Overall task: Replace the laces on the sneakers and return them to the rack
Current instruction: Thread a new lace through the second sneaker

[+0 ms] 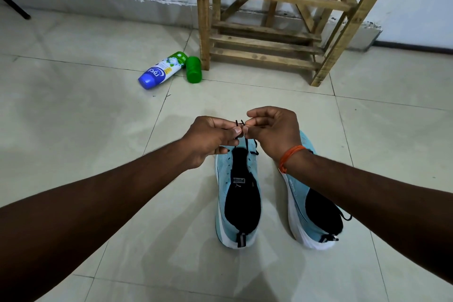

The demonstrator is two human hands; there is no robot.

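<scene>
Now both hands' fingers pinch lace ends.

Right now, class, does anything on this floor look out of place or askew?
The bottle lies on its side near the rack, a green cap loose beside it. The right sneaker leans onto its side.

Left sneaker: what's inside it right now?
Black lining and a Puma-labelled tongue show inside the left sneaker. The left hand and right hand, pinching the black lace, cover its toe end.
</scene>
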